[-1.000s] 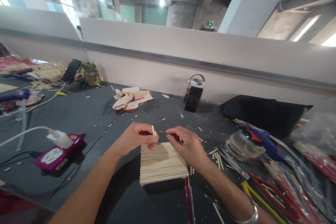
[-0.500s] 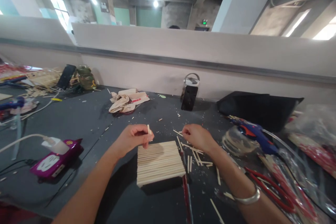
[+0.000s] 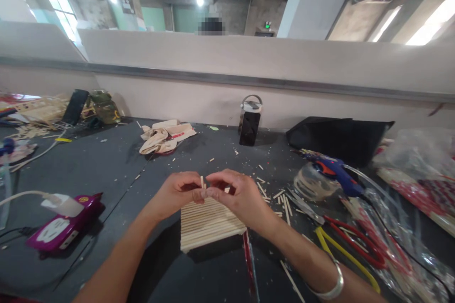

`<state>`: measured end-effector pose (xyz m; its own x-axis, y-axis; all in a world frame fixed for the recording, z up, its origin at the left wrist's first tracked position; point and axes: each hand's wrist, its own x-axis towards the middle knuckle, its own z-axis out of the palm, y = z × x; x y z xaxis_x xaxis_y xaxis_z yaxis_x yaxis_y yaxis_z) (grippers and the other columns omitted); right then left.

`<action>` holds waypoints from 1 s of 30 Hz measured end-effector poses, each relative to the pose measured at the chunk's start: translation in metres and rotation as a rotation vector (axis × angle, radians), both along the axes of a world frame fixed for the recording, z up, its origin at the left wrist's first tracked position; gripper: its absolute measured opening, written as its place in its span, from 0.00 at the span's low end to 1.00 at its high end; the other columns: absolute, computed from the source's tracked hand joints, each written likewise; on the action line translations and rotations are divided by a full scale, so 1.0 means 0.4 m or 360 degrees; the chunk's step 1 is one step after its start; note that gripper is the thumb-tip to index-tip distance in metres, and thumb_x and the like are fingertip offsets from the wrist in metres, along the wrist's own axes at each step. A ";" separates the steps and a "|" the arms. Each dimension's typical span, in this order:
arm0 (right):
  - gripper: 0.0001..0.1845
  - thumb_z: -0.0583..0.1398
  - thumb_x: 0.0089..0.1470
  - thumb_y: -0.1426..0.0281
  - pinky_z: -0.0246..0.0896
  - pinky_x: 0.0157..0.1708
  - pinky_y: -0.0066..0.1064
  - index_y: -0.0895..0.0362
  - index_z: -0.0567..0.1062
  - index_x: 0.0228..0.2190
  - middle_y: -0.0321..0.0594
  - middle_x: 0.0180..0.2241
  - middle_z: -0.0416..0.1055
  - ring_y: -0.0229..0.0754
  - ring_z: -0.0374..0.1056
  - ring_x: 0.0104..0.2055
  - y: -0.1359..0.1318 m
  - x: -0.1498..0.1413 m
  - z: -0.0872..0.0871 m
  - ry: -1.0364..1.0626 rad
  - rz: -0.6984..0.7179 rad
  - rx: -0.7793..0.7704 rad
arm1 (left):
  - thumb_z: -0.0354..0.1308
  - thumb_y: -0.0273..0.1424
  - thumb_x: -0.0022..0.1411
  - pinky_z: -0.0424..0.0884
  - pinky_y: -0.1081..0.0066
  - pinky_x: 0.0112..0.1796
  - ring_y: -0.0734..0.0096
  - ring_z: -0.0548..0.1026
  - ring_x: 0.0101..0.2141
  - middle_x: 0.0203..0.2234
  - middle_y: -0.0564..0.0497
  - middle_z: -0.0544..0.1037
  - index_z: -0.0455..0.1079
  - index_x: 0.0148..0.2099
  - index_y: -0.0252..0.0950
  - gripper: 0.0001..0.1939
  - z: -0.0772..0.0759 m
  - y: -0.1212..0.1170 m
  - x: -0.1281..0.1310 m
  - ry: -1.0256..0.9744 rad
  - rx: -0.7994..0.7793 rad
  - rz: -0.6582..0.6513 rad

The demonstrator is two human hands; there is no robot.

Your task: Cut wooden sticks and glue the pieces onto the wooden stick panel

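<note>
My left hand (image 3: 181, 191) pinches a short wooden stick (image 3: 202, 182), which stands upright between thumb and fingers. Against it, from the other side, come the thumb and fingertips of my right hand (image 3: 241, 199), closed around the stick's area; the fingers partly hide the contact. Just below both hands lies a flat panel of wooden sticks (image 3: 211, 225) set side by side, its far edge covered by the hands. Loose short sticks (image 3: 285, 207) are scattered to the right of my right hand.
A blue glue gun (image 3: 336, 173) rests on a clear round container (image 3: 313, 184) at right, near red-handled pliers (image 3: 355, 241) and yellow handles (image 3: 330, 248). At left is a purple power strip (image 3: 66, 227). A phone (image 3: 250, 129) and crumpled cloth (image 3: 165, 137) stand farther back.
My right hand has moved left from the loose sticks to meet my left hand above the panel. My left hand still pinches its stick. The view has shifted slightly.
</note>
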<state>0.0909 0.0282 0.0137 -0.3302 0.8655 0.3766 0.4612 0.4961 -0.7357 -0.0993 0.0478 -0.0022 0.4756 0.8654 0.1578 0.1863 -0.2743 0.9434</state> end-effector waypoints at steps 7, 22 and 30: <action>0.06 0.59 0.55 0.71 0.61 0.27 0.23 0.56 0.76 0.28 0.33 0.27 0.76 0.33 0.69 0.29 -0.003 0.015 0.026 -0.0145 -0.0055 -0.0095 | 0.63 0.34 0.56 0.65 0.76 0.27 0.74 0.71 0.25 0.21 0.53 0.73 0.74 0.26 0.35 0.09 -0.005 0.005 0.000 0.0112 0.0268 0.0016; 0.16 0.58 0.60 0.65 0.68 0.42 0.42 0.58 0.70 0.48 0.44 0.48 0.69 0.44 0.70 0.44 0.097 0.274 -0.051 -0.1212 -0.0310 -0.0570 | 0.61 0.37 0.56 0.68 0.74 0.28 0.72 0.73 0.23 0.20 0.54 0.75 0.74 0.36 0.36 0.10 0.001 0.007 -0.001 -0.0027 0.0048 0.0514; 0.10 0.56 0.53 0.75 0.54 0.28 0.25 0.54 0.78 0.32 0.34 0.28 0.75 0.37 0.68 0.30 0.029 0.267 -0.065 -0.1166 -0.0210 -0.0326 | 0.60 0.39 0.57 0.66 0.74 0.25 0.74 0.72 0.21 0.23 0.55 0.74 0.75 0.38 0.37 0.12 -0.003 0.011 0.001 0.0020 0.0037 0.0487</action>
<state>0.1978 0.0399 -0.0123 -0.3229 0.9438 -0.0702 0.9116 0.2902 -0.2913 -0.0987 0.0522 -0.0034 0.1952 0.9650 0.1749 0.2754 -0.2251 0.9346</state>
